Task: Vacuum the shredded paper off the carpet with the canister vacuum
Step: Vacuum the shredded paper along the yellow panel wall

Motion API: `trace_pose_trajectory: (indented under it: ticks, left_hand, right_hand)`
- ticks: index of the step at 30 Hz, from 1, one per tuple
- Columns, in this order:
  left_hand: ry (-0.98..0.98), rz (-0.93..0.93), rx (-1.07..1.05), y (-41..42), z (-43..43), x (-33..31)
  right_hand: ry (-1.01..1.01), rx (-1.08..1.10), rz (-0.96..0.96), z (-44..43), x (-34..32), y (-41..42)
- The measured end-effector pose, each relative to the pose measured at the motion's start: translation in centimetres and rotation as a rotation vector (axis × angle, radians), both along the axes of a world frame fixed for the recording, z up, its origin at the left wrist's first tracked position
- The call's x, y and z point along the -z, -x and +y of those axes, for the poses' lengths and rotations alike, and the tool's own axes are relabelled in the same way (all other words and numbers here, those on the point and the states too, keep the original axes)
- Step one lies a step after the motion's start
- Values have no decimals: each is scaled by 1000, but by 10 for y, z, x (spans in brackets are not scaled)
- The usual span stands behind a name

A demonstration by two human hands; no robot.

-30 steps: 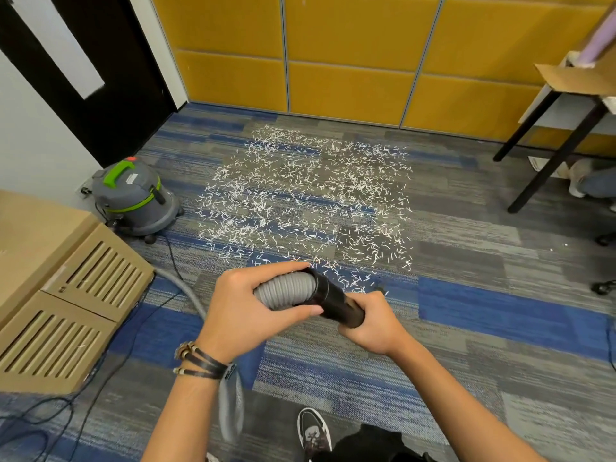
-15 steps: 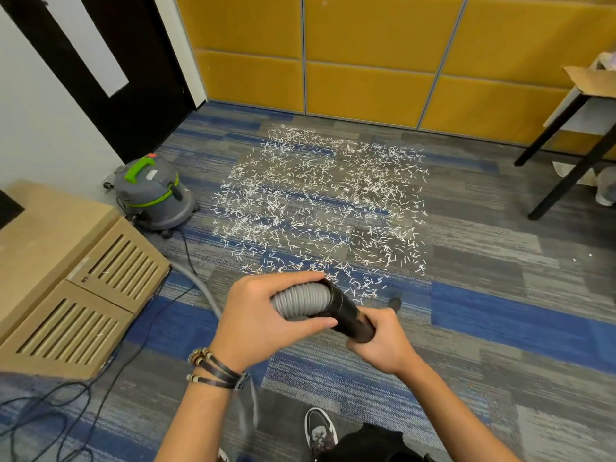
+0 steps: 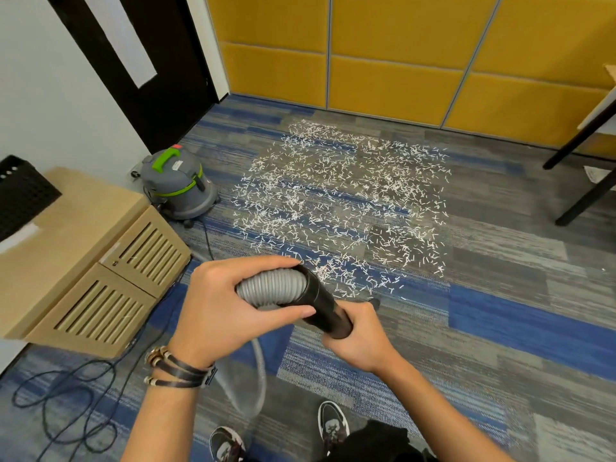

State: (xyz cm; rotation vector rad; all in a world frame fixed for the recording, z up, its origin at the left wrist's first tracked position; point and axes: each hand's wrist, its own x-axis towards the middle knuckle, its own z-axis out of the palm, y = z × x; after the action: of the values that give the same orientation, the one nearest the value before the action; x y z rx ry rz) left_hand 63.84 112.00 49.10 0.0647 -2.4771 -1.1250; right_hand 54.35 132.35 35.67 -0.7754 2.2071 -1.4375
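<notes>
Two hands are closed on the vacuum's tube in the head view: the left hand wraps around the gray ribbed hose where it enters the black wand, and the right hand grips the wand lower down, just beside the left one. One canister vacuum, gray with green handle, stands at the left near the black door and well apart from the hands, while the shredded paper, too many white strips to count, lies spread on the blue-gray carpet just ahead of the wand. One beige slatted cabinet stands on the left, yellow wall panels close the room behind, and two shoes show at the bottom.
</notes>
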Motion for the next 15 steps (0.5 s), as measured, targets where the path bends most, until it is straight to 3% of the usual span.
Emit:
trace_pose_trajectory:
  ticks: [7, 11, 15]
  left_hand:
    - [18, 33, -26, -28, -48, -7]
    - [-74, 106, -57, -39, -66, -7]
    - [-118, 14, -3, -28, -75, 12]
  right_hand:
    - [-30, -20, 20, -48, -11, -27]
    - [-58, 8, 108, -65, -24, -29]
    - [-153, 25, 105, -58, -21, -14]
